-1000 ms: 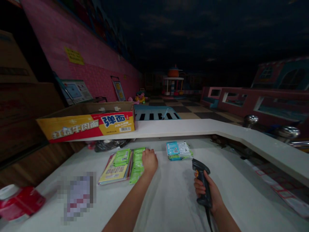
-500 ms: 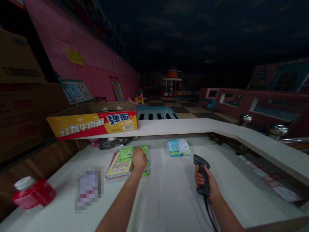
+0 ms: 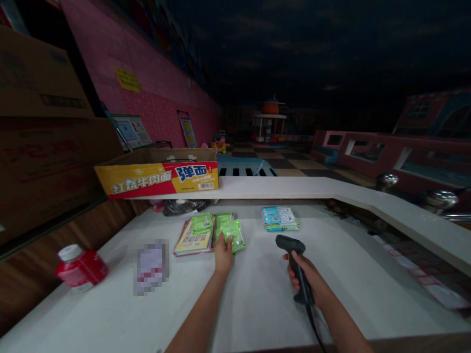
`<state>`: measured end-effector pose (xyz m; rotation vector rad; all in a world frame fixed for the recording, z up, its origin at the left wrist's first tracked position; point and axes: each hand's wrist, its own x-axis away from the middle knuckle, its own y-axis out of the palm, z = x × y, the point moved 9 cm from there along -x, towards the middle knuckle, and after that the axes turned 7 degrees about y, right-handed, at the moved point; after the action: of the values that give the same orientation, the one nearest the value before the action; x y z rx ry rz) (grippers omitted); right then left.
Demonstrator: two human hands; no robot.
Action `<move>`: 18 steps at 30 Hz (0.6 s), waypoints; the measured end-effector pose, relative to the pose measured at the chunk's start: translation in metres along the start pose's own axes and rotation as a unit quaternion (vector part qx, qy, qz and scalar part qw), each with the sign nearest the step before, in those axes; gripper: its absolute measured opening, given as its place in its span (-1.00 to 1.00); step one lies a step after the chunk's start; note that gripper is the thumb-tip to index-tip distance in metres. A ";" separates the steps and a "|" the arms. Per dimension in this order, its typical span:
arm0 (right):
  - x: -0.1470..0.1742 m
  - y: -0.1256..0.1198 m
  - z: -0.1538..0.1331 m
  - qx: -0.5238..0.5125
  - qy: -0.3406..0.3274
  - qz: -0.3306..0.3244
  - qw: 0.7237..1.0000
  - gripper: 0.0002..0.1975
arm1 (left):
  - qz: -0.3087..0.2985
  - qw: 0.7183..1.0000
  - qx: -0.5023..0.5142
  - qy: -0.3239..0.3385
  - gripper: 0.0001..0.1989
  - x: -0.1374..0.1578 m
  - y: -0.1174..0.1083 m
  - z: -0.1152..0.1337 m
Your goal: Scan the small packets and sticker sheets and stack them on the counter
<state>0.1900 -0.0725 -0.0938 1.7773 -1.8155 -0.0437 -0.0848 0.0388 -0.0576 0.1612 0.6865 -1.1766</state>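
The left hand (image 3: 223, 256) is closed on a green packet (image 3: 233, 232), gripping its near edge with the thumb laid over the top; how far the fingers reach beneath is hidden. The packet lies just beyond the fingertips, printed face up, toward the right of the other green packets (image 3: 225, 217) that show behind it. Being pinched only at the edge, it has most of its face uncovered, likely so the print can be got at.

The right hand (image 3: 308, 278) is wrapped around the handle of a scanner (image 3: 290, 243). The handle seems to be held this way so that a finger can rest by the orange trigger. The scanner's head is turned left, toward the packet but well apart from it, and its cable (image 3: 312, 323) hangs down toward the near edge of the surface (image 3: 257, 289).

Left of the held packet lie some booklets (image 3: 191, 240), with a small green packet (image 3: 202, 223) on top. A stack of blue packets (image 3: 280, 217) sits beyond the scanner, apart from both hands; its neat piling probably keeps it separate from the green ones. Farther left, a red bottle (image 3: 84, 270) stands on the surface, and a carton (image 3: 158, 180) rests on the raised shelf (image 3: 275, 186).
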 end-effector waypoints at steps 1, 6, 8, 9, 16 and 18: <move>0.005 0.010 0.002 0.038 -0.005 0.003 0.999 -0.54 | -0.002 1.000 0.004 -0.004 -0.69 0.000 0.000 0.000; 0.025 0.049 0.013 0.155 -0.002 -0.007 0.988 -0.50 | 0.005 1.000 0.012 -0.029 -0.73 0.001 -0.002 -0.001; 0.029 0.055 0.016 0.171 0.005 -0.010 0.985 -0.51 | 0.004 0.999 0.014 -0.034 -0.74 0.001 -0.003 -0.001; 0.030 0.057 0.016 0.175 0.007 -0.010 0.985 -0.51 | 0.003 0.999 0.016 -0.034 -0.75 0.002 -0.003 0.000; 0.027 0.057 0.015 0.164 0.001 -0.011 0.986 -0.52 | -0.016 0.999 -0.023 -0.022 -0.86 0.003 0.001 0.004; 0.027 0.058 0.016 0.158 0.003 -0.018 0.987 -0.52 | -0.018 1.000 -0.017 -0.017 -0.85 0.003 0.002 0.003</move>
<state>0.1326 -0.0974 -0.0727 2.0218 -1.8660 0.2496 -0.0813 0.0359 -0.0576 0.1001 0.6809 -1.1989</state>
